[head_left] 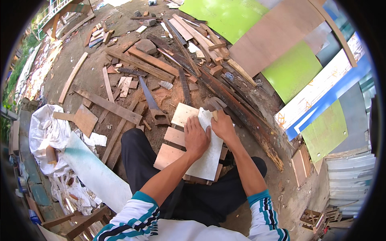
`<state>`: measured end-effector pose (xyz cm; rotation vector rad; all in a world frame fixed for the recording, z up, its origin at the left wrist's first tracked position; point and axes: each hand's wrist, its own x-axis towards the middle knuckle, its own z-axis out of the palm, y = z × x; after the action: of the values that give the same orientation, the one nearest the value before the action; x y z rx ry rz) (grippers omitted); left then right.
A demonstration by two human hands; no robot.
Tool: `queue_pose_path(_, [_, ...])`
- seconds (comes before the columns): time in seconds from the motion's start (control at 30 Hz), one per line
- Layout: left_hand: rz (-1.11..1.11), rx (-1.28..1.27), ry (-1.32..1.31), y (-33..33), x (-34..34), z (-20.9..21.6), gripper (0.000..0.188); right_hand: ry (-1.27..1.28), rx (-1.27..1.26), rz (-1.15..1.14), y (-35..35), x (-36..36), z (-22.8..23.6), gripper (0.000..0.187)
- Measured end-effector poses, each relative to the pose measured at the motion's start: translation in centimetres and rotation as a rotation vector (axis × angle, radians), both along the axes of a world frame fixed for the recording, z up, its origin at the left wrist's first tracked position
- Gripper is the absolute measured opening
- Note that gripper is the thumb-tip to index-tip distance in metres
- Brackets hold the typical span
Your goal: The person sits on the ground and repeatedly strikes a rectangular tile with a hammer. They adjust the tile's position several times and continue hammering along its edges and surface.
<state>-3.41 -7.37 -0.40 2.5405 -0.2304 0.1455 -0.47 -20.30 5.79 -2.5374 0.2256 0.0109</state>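
Note:
My left hand (197,137) lies flat, fingers stretched out, over light wooden boards (175,135) and the edge of a white sheet (207,160). The boards form a slatted piece across my lap, with gaps between them. Lengthwise over its right side runs the white sheet, its far end uneven. My right hand (223,127) is closed at the sheet's far right edge, around a tool with a pale wooden handle (215,116). A dark grey metal part (216,103) shows just beyond that fist; I cannot tell the tool's exact kind.
A handsaw (151,100) lies on the dirt ahead, among scattered planks (108,105). Long dark beams (241,116) stretch diagonally at the right. Green and brown panels (277,38) stand far right. At left are a white sack (46,124) and a long pale sheet (94,170).

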Motion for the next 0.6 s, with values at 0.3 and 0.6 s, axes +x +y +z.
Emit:
queue_pose_path(0.3, [0.011, -0.132, 0.045, 0.8, 0.1, 0.3, 0.063, 0.051, 0.596, -0.274, 0.8, -2.3, 2.8, 0.025])
queue_pose_path(0.6, [0.083, -0.367, 0.117, 1.5, 0.8, -0.3, 0.044, 0.144, 1.115, -0.511, 3.2, -2.9, -0.8, 0.013])
